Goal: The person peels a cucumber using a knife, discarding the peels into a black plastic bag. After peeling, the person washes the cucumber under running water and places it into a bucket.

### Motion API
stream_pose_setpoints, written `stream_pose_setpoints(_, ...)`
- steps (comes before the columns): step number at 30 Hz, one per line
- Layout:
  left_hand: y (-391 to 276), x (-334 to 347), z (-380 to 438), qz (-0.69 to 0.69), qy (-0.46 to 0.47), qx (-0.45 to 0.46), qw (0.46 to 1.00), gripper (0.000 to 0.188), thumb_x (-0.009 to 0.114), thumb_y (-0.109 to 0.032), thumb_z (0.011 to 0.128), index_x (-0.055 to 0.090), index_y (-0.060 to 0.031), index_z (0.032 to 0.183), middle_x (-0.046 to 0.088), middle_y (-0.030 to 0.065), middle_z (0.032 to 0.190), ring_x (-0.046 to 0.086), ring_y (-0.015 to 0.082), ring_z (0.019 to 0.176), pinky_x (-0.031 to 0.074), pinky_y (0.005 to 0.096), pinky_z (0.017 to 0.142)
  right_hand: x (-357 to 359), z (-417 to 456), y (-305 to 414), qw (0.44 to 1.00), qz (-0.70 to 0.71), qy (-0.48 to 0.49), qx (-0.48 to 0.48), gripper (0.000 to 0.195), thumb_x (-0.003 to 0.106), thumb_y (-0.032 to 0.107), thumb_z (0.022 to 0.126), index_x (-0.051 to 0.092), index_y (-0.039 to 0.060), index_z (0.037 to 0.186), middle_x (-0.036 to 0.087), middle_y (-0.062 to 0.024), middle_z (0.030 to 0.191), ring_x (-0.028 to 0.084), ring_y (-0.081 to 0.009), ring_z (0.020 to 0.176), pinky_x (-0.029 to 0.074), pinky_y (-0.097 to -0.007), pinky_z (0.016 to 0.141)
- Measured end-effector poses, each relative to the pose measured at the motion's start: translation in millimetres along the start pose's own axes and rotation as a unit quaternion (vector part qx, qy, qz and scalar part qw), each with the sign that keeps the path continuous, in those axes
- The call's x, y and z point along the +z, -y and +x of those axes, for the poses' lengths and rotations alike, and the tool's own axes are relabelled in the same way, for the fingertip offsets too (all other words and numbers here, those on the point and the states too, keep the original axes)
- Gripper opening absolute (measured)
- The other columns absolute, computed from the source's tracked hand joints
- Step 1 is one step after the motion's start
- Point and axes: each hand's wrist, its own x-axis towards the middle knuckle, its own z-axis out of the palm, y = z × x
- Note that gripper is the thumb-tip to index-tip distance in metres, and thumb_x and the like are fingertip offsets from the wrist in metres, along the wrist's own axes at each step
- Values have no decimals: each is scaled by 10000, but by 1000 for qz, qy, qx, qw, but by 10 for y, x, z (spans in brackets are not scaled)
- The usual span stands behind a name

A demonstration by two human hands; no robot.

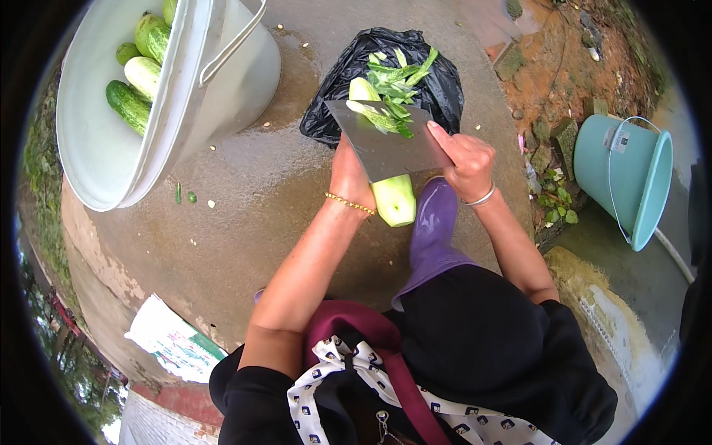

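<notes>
My left hand point(351, 178) grips a large pale green cucumber point(394, 201), peeled at its near end. The broad blade of a cleaver point(392, 150) lies across the cucumber and hides its middle and most of my left fingers. My right hand point(466, 161) holds the cleaver from the right, index finger stretched along the blade; the handle is hidden in the fist. Strips of green peel point(397, 83) lie partly on the blade's far edge and partly on a black plastic bag point(334, 105) spread on the ground beyond.
A big white bucket point(245, 83) leans at the upper left, with several whole cucumbers point(127, 105) inside. To the right a turquoise bucket point(603, 161) lies tilted near mossy stones. A purple rubber boot point(436, 222) stands below the cleaver. Seeds and peel bits dot the wet concrete point(267, 222).
</notes>
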Motion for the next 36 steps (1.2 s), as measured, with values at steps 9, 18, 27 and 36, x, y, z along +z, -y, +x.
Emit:
stream_pose_setpoints(9, 60, -252, 141, -85, 156, -36, 983, 406, 457, -408, 895, 454, -106, 1167, 563, 58, 988, 586, 181, 844, 514, 319, 716, -36, 129, 156, 997, 58, -12, -54, 474, 625, 25, 559, 653, 94, 1027, 377, -25, 505, 443, -186, 441, 350, -313, 425)
stream_pose_setpoints(18, 67, -251, 276, -11, 150, 69, 986, 415, 414, -450, 904, 472, -130, 1162, 561, 51, 1032, 573, 175, 907, 498, 321, 765, -78, 112, 169, 993, 98, -1, -69, 518, 611, 17, 520, 651, 83, 1033, 377, -24, 503, 440, -191, 434, 354, -314, 420)
stream_pose_setpoints(27, 222, -337, 374, -117, 162, 16, 980, 400, 429, -418, 909, 447, -130, 1186, 556, 50, 1014, 571, 176, 886, 506, 318, 739, -14, 105, 93, 996, 68, -24, -46, 489, 605, 24, 535, 659, 81, 1018, 388, -29, 500, 447, -187, 432, 357, -312, 418)
stream_pose_setpoints(36, 65, -201, 292, -32, 161, 56, 985, 373, 443, -393, 907, 457, -115, 1155, 558, 57, 991, 572, 181, 856, 508, 331, 732, -44, 75, 159, 994, 89, 1, -65, 530, 620, 25, 518, 646, 77, 1045, 377, -27, 508, 439, -186, 440, 338, -307, 417)
